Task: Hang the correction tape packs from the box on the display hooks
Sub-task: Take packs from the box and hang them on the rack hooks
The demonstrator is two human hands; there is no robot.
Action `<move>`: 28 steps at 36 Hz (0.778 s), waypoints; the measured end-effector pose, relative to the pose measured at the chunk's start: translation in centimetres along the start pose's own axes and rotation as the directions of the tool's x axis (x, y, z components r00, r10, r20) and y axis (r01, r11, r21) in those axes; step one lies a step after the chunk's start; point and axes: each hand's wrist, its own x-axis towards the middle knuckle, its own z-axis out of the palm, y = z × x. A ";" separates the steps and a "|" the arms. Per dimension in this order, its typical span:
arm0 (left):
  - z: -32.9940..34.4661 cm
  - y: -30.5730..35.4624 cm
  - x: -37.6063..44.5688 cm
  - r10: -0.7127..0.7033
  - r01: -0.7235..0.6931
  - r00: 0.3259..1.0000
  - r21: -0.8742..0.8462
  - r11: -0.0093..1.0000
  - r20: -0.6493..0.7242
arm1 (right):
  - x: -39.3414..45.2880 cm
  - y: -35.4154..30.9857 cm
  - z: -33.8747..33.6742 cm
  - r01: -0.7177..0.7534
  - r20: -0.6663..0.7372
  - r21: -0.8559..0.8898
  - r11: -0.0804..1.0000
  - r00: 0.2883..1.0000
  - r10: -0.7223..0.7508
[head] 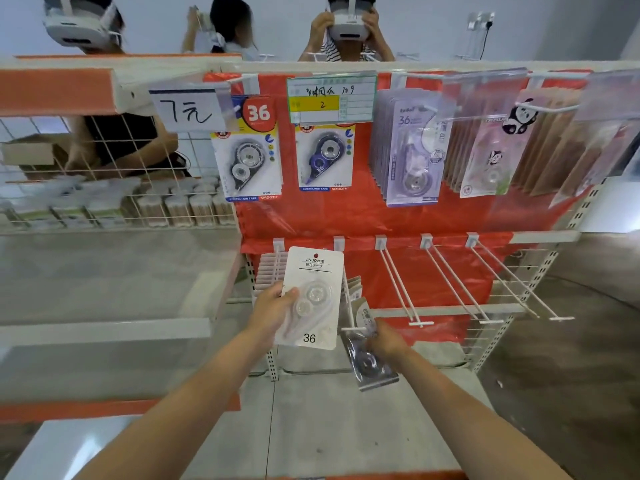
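Note:
My left hand (272, 311) grips a white correction tape pack (313, 299) marked 36, held upright in front of the lower row of hooks. My right hand (386, 341) holds a second pack (369, 362), tilted, its top at the tip of a white display hook (349, 306). Several packs (268, 271) hang on the lower left hook behind the white pack, and a few more (355, 284) sit on the hook by my right hand. No box is in view.
Three bare double-wire hooks (401, 289) (457, 285) (512, 278) stick out toward me on the lower right. Upper hooks carry other correction tapes (251, 157) (410, 150). A wire basket shelf (114, 202) stands left. People with headsets stand behind the rack.

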 end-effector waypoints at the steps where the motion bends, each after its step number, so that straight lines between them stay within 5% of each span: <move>1: -0.1 -0.1 0.0 0.001 -0.001 1.000 0.002 1.000 -0.004 | 0.4 -0.3 -0.1 0.003 -0.005 -0.018 1.000 1.000 -0.003; 13: -2.0 0.3 -0.1 0.017 -0.017 0.999 -0.005 1.000 -0.047 | 3.9 -3.1 -1.3 0.013 -0.010 -0.188 0.982 1.000 -0.015; 28: -0.4 -0.3 1.5 0.002 -0.001 0.999 0.025 1.000 -0.033 | 2.3 -5.0 -3.9 0.263 -0.036 -0.682 0.683 0.920 -0.390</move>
